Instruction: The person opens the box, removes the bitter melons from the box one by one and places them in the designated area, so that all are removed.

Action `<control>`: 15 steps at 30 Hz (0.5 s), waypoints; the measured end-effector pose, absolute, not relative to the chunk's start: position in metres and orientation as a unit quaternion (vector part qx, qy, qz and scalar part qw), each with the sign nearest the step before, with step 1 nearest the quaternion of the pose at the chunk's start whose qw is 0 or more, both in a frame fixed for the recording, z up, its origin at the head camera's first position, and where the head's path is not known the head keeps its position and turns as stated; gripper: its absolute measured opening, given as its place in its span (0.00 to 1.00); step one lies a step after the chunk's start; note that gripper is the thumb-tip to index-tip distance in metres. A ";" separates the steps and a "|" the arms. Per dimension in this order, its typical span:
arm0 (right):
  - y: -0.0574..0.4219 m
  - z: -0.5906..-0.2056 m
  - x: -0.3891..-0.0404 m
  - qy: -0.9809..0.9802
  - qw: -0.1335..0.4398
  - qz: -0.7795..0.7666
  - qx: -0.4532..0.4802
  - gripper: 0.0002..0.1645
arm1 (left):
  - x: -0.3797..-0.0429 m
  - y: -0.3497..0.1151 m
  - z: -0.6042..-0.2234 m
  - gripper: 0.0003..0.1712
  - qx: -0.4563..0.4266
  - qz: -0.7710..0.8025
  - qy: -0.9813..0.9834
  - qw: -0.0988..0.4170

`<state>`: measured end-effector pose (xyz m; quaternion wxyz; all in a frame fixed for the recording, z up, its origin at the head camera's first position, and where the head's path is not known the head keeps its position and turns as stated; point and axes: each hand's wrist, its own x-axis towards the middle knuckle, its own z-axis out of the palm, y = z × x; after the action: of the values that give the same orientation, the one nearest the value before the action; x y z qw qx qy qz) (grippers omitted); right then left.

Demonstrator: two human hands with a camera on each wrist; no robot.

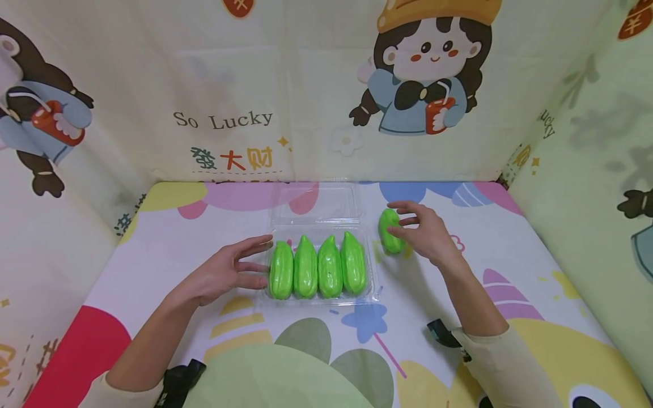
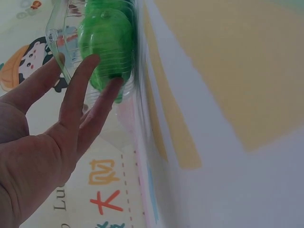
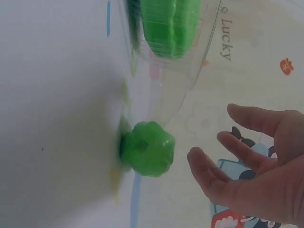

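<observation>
A clear plastic clamshell box stands on the table with its lid folded back. Several glossy green ridged vegetables, shaped like short cucumbers, lie side by side in it. My left hand is at the box's left wall, its fingers spread and touching or almost touching the plastic. One more green ridged vegetable lies on the table to the right of the box. Over it hovers my right hand, fingers parted and loosely bent; the right wrist view shows a gap between fingertips and vegetable.
A printed cloth with coloured shapes covers the table. Cream curtains with cartoon figures enclose the back and both sides. Black straps sit at the sleeve cuffs.
</observation>
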<state>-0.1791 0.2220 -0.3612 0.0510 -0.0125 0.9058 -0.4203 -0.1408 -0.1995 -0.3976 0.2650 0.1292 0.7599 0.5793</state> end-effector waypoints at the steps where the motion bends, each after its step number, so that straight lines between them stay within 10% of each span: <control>1: 0.221 -0.361 -0.179 0.905 0.052 -0.421 -0.012 0.32 | -0.141 -0.200 -0.398 0.54 0.129 0.579 0.760 0.265; 15: 0.197 -0.354 -0.170 0.885 0.064 -0.459 -0.049 0.32 | -0.142 -0.200 -0.398 0.55 0.119 0.573 0.767 0.264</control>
<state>-0.1698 0.1972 -0.3544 0.0640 -0.0494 0.8850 -0.4585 -0.1425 -0.1999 -0.3978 0.2635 0.1195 0.7667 0.5731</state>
